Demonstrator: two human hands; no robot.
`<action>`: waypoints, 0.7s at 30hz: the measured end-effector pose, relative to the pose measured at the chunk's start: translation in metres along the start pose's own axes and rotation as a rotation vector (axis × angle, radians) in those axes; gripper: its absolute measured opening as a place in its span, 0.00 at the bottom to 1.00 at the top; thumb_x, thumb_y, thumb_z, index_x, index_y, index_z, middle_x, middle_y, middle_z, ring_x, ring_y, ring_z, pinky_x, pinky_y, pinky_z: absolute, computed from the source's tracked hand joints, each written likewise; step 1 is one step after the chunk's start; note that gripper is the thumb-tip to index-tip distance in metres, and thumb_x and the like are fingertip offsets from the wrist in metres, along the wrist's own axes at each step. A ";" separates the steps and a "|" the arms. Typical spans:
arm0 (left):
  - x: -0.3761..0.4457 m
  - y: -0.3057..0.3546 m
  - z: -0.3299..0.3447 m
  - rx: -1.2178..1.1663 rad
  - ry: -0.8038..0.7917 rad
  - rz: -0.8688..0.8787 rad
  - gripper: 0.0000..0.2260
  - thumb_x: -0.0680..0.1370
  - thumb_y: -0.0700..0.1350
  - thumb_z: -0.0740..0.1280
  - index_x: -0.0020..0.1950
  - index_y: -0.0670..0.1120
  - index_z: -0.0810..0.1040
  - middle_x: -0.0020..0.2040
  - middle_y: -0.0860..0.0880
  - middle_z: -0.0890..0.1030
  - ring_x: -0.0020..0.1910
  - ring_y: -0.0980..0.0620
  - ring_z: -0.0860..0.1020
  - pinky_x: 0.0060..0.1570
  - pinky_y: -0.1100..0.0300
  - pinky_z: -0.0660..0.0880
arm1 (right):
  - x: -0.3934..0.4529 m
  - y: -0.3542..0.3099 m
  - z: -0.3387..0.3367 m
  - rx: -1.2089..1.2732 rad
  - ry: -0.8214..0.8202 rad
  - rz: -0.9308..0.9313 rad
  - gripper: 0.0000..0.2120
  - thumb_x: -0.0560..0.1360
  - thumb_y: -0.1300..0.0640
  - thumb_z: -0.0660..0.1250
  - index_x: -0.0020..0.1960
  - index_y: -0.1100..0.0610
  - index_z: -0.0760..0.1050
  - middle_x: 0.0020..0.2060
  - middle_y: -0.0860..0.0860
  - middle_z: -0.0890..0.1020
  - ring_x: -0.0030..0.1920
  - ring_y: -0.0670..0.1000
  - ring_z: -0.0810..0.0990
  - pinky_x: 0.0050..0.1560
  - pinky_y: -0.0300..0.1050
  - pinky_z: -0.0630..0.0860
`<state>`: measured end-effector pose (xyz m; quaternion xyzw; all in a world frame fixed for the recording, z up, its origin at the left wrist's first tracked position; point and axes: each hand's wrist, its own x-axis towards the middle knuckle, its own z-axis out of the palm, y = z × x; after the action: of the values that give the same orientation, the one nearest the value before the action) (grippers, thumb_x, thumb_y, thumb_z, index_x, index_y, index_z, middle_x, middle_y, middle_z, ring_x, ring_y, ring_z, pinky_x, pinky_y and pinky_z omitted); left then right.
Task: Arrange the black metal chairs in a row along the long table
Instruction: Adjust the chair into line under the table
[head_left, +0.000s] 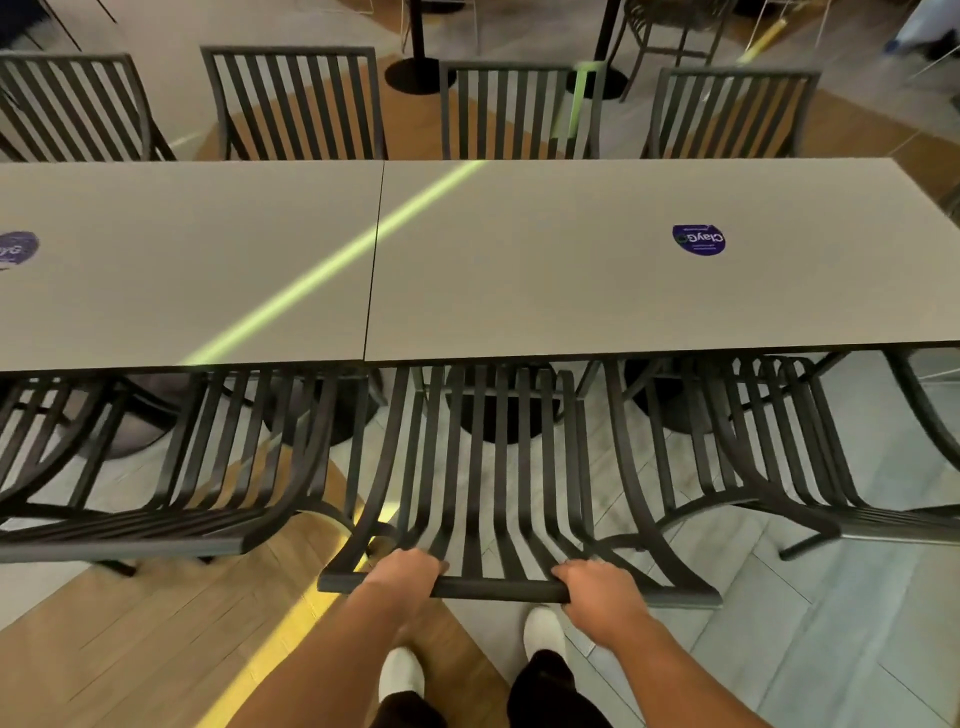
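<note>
A black slatted metal chair (498, 467) stands directly in front of me, its seat tucked under the near edge of the long grey table (519, 260). My left hand (405, 571) grips the chair's top rail on the left, and my right hand (602, 590) grips the same rail on the right. Beside it, a black chair on the left (218, 467) and another on the right (769, 457) are pushed in along the same table edge. Several black chairs (296, 104) line the far side.
The table is two grey tops joined at a seam, each with a purple round sticker (698, 240). Round black table bases (493, 421) sit under it. My white shoes (543, 631) stand on wood and grey tile floor. More furniture stands at the back.
</note>
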<state>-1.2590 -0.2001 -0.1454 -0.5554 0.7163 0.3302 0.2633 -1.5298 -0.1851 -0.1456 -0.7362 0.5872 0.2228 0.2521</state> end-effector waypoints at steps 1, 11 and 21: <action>0.004 0.007 -0.002 -0.012 0.008 -0.002 0.18 0.84 0.40 0.63 0.73 0.51 0.73 0.63 0.45 0.78 0.61 0.47 0.79 0.64 0.52 0.77 | 0.003 0.010 -0.003 -0.011 0.000 -0.010 0.18 0.81 0.56 0.64 0.69 0.48 0.76 0.63 0.48 0.81 0.62 0.53 0.80 0.63 0.51 0.76; 0.040 0.060 -0.027 -0.057 -0.009 -0.062 0.20 0.82 0.40 0.65 0.73 0.54 0.73 0.61 0.47 0.78 0.60 0.47 0.78 0.62 0.51 0.78 | 0.025 0.078 -0.034 -0.085 0.002 -0.082 0.17 0.80 0.56 0.63 0.68 0.48 0.76 0.62 0.48 0.81 0.59 0.55 0.82 0.60 0.53 0.78; 0.059 0.081 -0.042 -0.102 0.026 -0.078 0.21 0.83 0.39 0.64 0.76 0.53 0.71 0.63 0.46 0.77 0.60 0.46 0.78 0.64 0.51 0.77 | 0.045 0.106 -0.052 -0.092 -0.005 -0.107 0.18 0.81 0.58 0.63 0.69 0.48 0.75 0.63 0.48 0.79 0.59 0.55 0.81 0.62 0.54 0.78</action>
<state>-1.3523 -0.2556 -0.1480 -0.5999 0.6797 0.3485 0.2383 -1.6227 -0.2710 -0.1449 -0.7768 0.5355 0.2374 0.2311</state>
